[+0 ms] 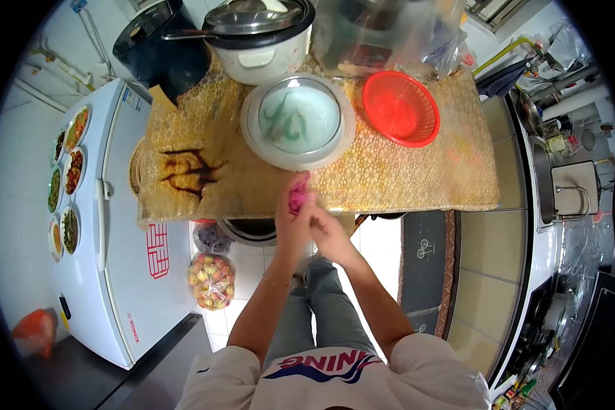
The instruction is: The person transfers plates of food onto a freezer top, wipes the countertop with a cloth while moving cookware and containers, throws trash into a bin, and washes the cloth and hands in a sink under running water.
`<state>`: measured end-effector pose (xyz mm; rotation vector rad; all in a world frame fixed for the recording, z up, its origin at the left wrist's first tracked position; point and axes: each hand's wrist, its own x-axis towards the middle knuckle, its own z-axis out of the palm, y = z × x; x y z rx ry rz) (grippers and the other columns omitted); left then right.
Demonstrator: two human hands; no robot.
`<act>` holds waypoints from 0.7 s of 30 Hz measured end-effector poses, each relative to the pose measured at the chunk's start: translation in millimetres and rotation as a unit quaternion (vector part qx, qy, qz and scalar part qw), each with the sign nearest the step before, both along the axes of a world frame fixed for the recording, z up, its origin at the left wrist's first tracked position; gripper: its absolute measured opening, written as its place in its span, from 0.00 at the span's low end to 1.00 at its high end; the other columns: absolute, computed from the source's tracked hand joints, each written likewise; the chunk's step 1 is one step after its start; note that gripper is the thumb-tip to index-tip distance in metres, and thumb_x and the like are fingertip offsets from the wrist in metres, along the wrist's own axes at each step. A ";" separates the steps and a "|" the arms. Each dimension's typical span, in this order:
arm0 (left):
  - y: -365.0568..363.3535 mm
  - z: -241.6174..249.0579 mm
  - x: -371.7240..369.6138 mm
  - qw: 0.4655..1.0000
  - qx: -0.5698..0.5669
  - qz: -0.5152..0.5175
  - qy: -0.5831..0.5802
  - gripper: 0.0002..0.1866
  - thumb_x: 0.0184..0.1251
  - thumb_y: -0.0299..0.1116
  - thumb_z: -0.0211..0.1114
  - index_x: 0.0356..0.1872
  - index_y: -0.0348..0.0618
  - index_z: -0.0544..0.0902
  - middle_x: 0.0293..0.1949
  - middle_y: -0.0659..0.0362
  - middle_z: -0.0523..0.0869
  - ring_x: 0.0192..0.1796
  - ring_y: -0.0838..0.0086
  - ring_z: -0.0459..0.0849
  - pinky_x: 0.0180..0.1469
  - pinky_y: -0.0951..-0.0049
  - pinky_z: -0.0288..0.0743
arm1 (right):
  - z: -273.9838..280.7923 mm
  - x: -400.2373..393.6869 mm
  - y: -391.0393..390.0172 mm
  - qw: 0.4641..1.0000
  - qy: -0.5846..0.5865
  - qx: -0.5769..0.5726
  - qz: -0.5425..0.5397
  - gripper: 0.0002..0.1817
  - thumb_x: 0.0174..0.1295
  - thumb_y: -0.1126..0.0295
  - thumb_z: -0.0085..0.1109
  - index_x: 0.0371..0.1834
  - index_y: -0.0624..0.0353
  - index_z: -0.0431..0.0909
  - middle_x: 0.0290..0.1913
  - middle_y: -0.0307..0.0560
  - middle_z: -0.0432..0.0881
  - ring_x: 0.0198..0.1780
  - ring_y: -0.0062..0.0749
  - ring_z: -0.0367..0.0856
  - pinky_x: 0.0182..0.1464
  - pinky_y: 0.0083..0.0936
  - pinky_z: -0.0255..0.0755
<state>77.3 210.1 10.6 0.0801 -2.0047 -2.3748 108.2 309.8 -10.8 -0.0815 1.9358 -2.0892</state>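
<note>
Just in front of the table's near edge, my left hand [290,217] is closed around a crumpled pink cloth [298,197]. Pressed close against it, my right hand [329,236] has its fingers drawn in at the lower end of the same cloth; motion blur softens its fingertips. Beyond the hands, on the table, sits a glass bowl [299,116] with a green pattern showing in it, inside a wider pale dish [253,140]. A red plastic basket [401,109] stands to the right of the bowl.
The patterned tablecloth [458,164] has a dark burn mark at left. At the back are a rice cooker [260,65] with a lidded pan on top, a dark appliance [164,55] and plastic bags. A white fridge [126,225] stands left, a sink [574,188] right. Bagged fruit [212,281] lies on the floor.
</note>
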 end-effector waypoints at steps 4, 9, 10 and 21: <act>-16.1 -7.4 -13.6 0.994 0.107 0.028 -0.010 0.10 0.68 0.27 0.56 0.49 0.40 0.76 0.51 0.54 0.80 0.37 0.79 0.79 0.43 0.78 0.74 | 18.0 -24.0 33.0 0.999 0.017 -0.043 -0.015 0.21 0.62 0.81 0.44 0.60 0.62 0.70 0.59 0.44 0.74 0.59 0.27 0.71 0.60 0.22 0.64; -67.4 5.9 -62.6 0.955 0.145 0.233 -0.114 0.06 0.68 0.31 0.58 0.32 0.40 0.75 0.34 0.57 0.82 0.11 0.85 0.63 0.10 0.81 0.54 | 6.2 -79.3 114.3 0.908 -0.223 -0.206 -0.288 0.22 0.67 0.51 0.47 0.51 0.60 0.70 0.45 0.48 0.79 0.49 0.37 0.80 0.48 0.35 0.76; -78.7 2.5 -76.1 0.962 0.062 0.222 -0.143 0.08 0.67 0.33 0.60 0.30 0.41 0.75 0.28 0.61 0.79 0.12 0.85 0.63 0.12 0.81 0.54 | 7.6 -89.0 126.3 0.895 -0.228 -0.221 -0.312 0.23 0.67 0.51 0.47 0.52 0.61 0.68 0.46 0.50 0.79 0.50 0.39 0.79 0.49 0.36 0.76; -98.1 -24.4 -138.6 0.971 -0.099 0.035 -0.215 0.09 0.58 0.33 0.66 0.33 0.39 0.78 0.23 0.66 0.77 0.22 0.80 0.74 0.24 0.77 0.67 | -11.5 -121.6 171.5 0.844 -0.158 -0.210 -0.468 0.17 0.67 0.73 0.39 0.58 0.67 0.60 0.46 0.59 0.76 0.40 0.49 0.82 0.41 0.42 0.82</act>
